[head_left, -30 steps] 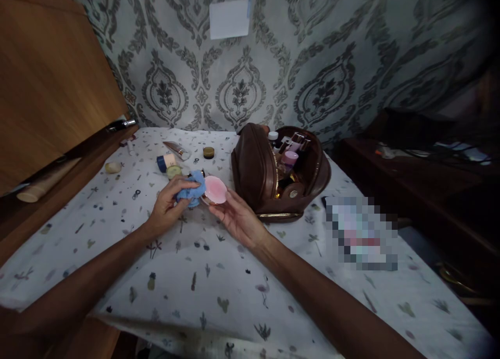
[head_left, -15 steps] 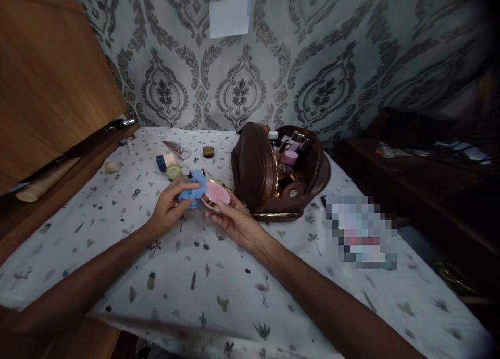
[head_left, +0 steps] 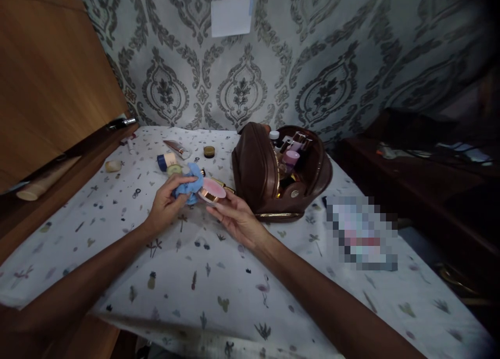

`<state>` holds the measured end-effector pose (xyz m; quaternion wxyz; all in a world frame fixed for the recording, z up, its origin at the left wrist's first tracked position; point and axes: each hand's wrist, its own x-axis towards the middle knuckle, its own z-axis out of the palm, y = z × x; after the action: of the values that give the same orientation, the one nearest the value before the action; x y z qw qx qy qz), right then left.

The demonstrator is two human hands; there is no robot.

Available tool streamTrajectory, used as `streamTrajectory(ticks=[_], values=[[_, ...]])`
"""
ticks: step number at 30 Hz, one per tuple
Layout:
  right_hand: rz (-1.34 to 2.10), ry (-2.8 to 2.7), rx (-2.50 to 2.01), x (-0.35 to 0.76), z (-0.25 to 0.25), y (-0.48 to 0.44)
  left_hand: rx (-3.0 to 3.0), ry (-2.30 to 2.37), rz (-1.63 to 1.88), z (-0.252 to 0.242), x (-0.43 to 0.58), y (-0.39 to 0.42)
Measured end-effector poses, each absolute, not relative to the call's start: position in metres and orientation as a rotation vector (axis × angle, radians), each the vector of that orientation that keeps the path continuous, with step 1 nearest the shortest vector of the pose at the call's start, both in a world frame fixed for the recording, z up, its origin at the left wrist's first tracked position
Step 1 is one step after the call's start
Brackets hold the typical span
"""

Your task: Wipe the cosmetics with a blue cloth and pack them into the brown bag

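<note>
My left hand (head_left: 166, 202) pinches a crumpled blue cloth (head_left: 189, 187), which touches the left edge of a round pink compact (head_left: 214, 188). The compact has a shiny gold rim and is tilted, held in the fingers of my right hand (head_left: 238, 218). Behind the cloth stand a jar with a dark blue lid (head_left: 167, 162) and a small greenish round item (head_left: 174, 169). Part of a gold tube shows behind the compact. Right of my hands sits a brown bag (head_left: 255, 171), unzipped, with bottles and a pink-lidded jar (head_left: 291, 158) inside.
A patterned white cloth covers the table (head_left: 172, 281). On it lie a tube (head_left: 175, 148), a small dark yellow jar (head_left: 209, 151), a pale item (head_left: 113, 166) and a pixelated flat object (head_left: 361, 234). A wooden cabinet (head_left: 50, 72) borders the left; dark furniture stands right.
The compact has tilted, so more of its gold rim shows, and it has moved slightly left. My left hand and the blue cloth have also shifted a little left.
</note>
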<state>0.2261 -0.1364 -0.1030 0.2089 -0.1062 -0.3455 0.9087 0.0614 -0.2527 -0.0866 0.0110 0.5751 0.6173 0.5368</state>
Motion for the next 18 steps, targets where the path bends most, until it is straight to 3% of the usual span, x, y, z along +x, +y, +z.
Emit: streamTrajectory(ticks=[9,18], values=[[2.402,-1.054,-0.471,0.225,-0.108,-0.134,2.114,1.955,1.509,-0.089,0.066,-0.257],[2.366,-1.065,-0.351,0.223,-0.112,-0.137,2.448,1.861,1.390,-0.085,0.073,-0.260]])
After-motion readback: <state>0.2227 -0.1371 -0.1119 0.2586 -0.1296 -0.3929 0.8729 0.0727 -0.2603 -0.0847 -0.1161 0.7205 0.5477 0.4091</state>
